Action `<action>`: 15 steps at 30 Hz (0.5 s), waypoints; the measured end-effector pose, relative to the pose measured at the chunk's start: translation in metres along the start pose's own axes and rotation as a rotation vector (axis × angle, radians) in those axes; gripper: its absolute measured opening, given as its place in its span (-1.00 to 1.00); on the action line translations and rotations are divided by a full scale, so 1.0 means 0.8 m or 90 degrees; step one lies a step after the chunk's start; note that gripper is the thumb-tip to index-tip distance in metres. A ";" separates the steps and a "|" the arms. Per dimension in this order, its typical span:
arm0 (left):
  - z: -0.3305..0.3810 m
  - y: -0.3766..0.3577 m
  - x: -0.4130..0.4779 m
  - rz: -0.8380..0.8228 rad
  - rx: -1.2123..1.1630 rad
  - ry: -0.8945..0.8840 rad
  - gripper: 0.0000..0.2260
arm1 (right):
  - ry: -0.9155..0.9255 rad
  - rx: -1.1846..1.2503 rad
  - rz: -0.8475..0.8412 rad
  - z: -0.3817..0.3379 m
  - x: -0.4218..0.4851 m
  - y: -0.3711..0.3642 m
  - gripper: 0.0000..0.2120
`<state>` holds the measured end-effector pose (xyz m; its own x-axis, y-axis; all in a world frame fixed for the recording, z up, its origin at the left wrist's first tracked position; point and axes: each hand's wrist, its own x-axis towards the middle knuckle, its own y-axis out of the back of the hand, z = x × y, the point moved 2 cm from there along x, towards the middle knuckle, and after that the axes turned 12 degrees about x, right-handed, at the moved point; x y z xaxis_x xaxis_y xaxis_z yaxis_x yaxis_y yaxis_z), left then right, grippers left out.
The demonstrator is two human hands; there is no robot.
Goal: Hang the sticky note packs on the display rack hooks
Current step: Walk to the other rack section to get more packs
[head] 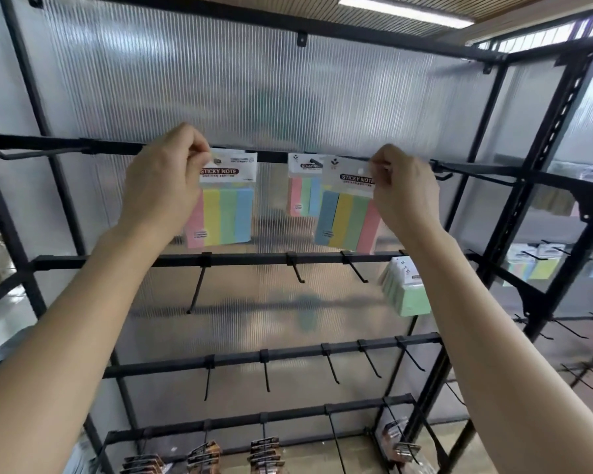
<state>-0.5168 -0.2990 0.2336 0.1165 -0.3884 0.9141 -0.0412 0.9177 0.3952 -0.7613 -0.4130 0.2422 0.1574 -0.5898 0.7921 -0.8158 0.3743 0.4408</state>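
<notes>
While the top rail [48,143] carries one hung pack [302,189] btwn the two hands, both arms reach up to rail height. L hand [165,176] pinches the header corner of a sticky note pack [226,206], fingers curled. R hand [403,189] pinches a second pack [348,213] likewise, tilted and overlapping the hung one. Whether either held pack is on a hook can't be told. Below the R wrist, a stack [404,289] hangs on a hook. Bare hooks [196,289] below the L hand w/ open room around them.
</notes>
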 end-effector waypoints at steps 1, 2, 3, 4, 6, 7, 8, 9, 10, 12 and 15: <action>0.008 0.002 -0.002 -0.004 0.001 -0.004 -0.90 | -0.006 -0.005 -0.010 0.003 -0.006 0.005 -0.84; 0.017 0.004 -0.006 -0.012 0.001 -0.008 -0.90 | -0.010 -0.007 -0.018 0.007 -0.014 0.011 -0.84; 0.027 0.006 -0.011 -0.019 -0.002 -0.010 -0.90 | -0.017 -0.006 -0.023 0.012 -0.022 0.017 -0.84; 0.039 0.007 -0.017 -0.026 -0.007 -0.009 -0.90 | -0.026 -0.004 -0.027 0.017 -0.031 0.025 -0.83; 0.062 0.006 -0.032 -0.045 -0.022 -0.001 -0.90 | -0.046 -0.003 -0.038 0.031 -0.051 0.042 -0.82; 0.073 0.004 -0.040 -0.057 -0.036 -0.003 -0.91 | -0.054 -0.004 -0.045 0.039 -0.061 0.050 -0.83; 0.085 0.001 -0.048 -0.072 -0.054 -0.006 -0.92 | -0.061 -0.006 -0.054 0.047 -0.072 0.060 -0.84; 0.097 -0.002 -0.056 -0.090 -0.073 -0.005 -0.93 | -0.065 -0.007 -0.063 0.054 -0.083 0.070 -0.85; 0.110 -0.006 -0.063 -0.107 -0.094 -0.004 -0.93 | -0.070 -0.009 -0.071 0.063 -0.094 0.080 -0.85; 0.135 -0.012 -0.080 -0.136 -0.137 -0.005 -0.95 | -0.091 -0.027 -0.089 0.082 -0.117 0.100 -0.85; 0.175 -0.026 -0.106 -0.179 -0.192 -0.019 -0.96 | -0.137 -0.057 -0.095 0.116 -0.151 0.130 -0.85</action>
<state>-0.6647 -0.2969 0.1608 0.0530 -0.6255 0.7784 0.2813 0.7573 0.5894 -0.9167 -0.3693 0.1527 0.1417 -0.7780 0.6120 -0.7382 0.3288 0.5890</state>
